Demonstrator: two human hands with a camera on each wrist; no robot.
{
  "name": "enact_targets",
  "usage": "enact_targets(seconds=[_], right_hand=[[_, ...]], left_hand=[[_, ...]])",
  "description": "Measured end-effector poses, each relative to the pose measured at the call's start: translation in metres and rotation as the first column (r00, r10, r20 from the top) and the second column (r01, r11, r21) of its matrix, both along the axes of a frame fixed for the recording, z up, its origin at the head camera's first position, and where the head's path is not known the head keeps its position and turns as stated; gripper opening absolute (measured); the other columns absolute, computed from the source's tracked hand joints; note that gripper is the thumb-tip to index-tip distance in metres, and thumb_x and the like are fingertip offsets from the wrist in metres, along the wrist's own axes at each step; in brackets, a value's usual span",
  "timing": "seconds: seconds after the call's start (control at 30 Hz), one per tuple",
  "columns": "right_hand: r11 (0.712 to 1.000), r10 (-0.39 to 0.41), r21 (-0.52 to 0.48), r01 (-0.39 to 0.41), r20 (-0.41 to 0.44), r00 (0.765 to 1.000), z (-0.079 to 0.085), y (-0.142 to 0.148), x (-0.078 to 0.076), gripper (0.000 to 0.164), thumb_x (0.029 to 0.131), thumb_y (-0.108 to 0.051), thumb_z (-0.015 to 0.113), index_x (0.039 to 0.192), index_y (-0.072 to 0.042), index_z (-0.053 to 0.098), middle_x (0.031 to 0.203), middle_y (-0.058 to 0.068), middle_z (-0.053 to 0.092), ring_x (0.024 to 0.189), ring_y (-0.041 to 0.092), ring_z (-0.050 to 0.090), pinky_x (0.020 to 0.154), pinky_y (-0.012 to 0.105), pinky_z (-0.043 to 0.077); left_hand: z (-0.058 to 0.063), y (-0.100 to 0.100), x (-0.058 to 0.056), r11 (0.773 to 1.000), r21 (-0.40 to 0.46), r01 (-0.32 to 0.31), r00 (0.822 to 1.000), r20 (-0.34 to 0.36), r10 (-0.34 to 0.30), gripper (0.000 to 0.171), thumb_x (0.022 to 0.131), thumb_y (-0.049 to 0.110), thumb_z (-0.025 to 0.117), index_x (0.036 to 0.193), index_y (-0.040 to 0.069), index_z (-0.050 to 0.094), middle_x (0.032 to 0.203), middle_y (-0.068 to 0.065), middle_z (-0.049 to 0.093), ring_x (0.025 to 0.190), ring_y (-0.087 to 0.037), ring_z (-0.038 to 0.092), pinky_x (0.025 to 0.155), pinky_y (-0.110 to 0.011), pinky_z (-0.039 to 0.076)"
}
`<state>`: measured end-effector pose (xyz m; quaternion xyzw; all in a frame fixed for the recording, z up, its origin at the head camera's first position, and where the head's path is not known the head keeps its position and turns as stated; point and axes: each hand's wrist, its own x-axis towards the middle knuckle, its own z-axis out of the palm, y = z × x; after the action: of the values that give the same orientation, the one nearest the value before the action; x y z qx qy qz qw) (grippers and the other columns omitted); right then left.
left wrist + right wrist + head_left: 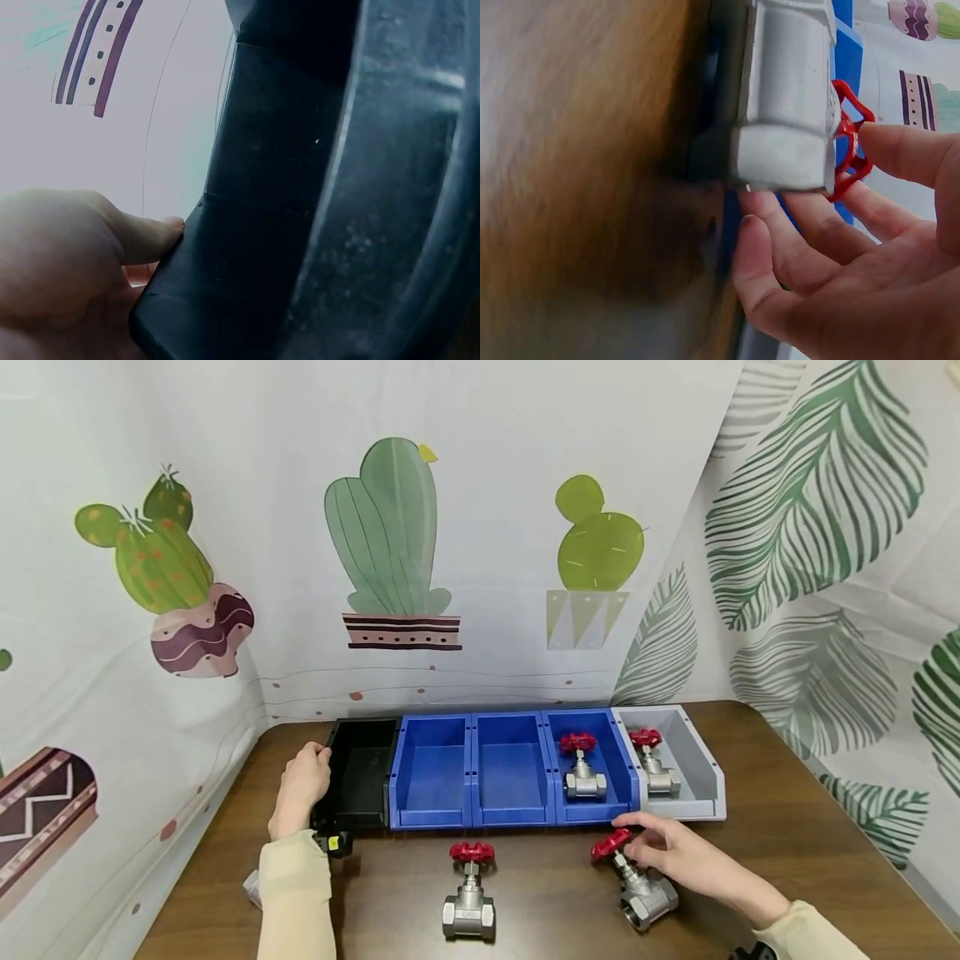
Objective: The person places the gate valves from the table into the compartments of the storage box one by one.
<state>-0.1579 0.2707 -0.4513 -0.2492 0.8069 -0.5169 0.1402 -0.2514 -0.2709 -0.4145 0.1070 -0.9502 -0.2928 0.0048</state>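
Note:
My left hand (pixel 303 781) pinches the outer left wall of a black bin (pixel 362 777), the thumb on the rim in the left wrist view. My right hand (pixel 686 856) is at a metal gate valve (pixel 647 897) with a red handwheel (pixel 611 844), in front of the bins. Its fingers are spread and loosely bent around the wheel side; in the right wrist view the thumb (pixel 904 150) meets or nearly meets the wheel. A second such valve (pixel 468 910) stands on the table between the hands.
Blue bins (pixel 437 817) and a grey bin (pixel 697 810) continue the row from the black one. One valve (pixel 585 783) sits in the right blue bin, another valve (pixel 660 778) in the grey bin. A pale object (pixel 252 887) lies partly behind the left sleeve.

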Motion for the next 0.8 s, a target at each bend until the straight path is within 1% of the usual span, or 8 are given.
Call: enact_targets(seconds=[0.07,0.2,0.4,0.57,0.8], right_hand=[[1.000,0.012,-0.022,-0.011,0.037,0.999,-0.002,-0.002,-0.001,0.037,0.097,-0.005,0.058,0.130,0.009,0.048,0.088,0.012,0.067,0.073,0.012,0.060,0.057,0.027,0.050],[0.998,0.042,-0.058,-0.038,0.063,0.997,-0.005,-0.007,-0.002,0.038,0.095,-0.005,0.061,0.129,0.010,0.049,0.087,0.015,0.067,0.074,0.011,0.061,0.059,0.025,0.048],[0.993,0.079,-0.099,-0.068,0.113,0.990,-0.010,-0.010,-0.005,0.040,0.089,0.002,0.064,0.126,0.010,0.050,0.095,0.021,0.067,0.081,0.014,0.063,0.064,0.026,0.051],[0.990,0.091,-0.115,-0.079,0.106,0.990,-0.012,-0.010,-0.006,0.039,0.085,0.006,0.064,0.122,0.007,0.053,0.096,0.023,0.066,0.081,0.016,0.063,0.064,0.026,0.051],[0.990,0.090,-0.114,-0.077,0.111,0.990,-0.013,-0.012,-0.006,0.037,0.084,0.006,0.064,0.120,0.005,0.055,0.099,0.024,0.066,0.082,0.018,0.064,0.066,0.026,0.051]], left_hand=[[0.000,0.000,0.000,1.000,0.000,0.001,1.000,-0.001,-0.001,0.036,0.107,0.021,0.032,0.127,-0.007,0.046,0.127,-0.033,0.051,0.118,-0.055,0.045,0.096,-0.061,0.037],[-0.001,-0.001,-0.001,1.000,-0.001,-0.004,1.000,-0.001,0.004,0.035,0.107,0.021,0.033,0.126,-0.007,0.046,0.126,-0.033,0.051,0.117,-0.054,0.046,0.095,-0.061,0.037],[-0.001,-0.002,-0.001,1.000,0.003,-0.003,1.000,-0.012,0.003,0.035,0.107,0.021,0.034,0.125,-0.006,0.047,0.125,-0.034,0.052,0.117,-0.055,0.046,0.095,-0.061,0.037],[-0.002,-0.002,-0.001,1.000,0.005,-0.002,1.000,-0.019,0.003,0.035,0.107,0.021,0.034,0.124,-0.006,0.047,0.125,-0.034,0.052,0.116,-0.055,0.046,0.095,-0.061,0.037],[-0.002,-0.002,0.000,1.000,0.004,-0.004,1.000,-0.022,0.004,0.035,0.107,0.021,0.034,0.125,-0.006,0.047,0.127,-0.034,0.052,0.117,-0.054,0.046,0.096,-0.061,0.036]])
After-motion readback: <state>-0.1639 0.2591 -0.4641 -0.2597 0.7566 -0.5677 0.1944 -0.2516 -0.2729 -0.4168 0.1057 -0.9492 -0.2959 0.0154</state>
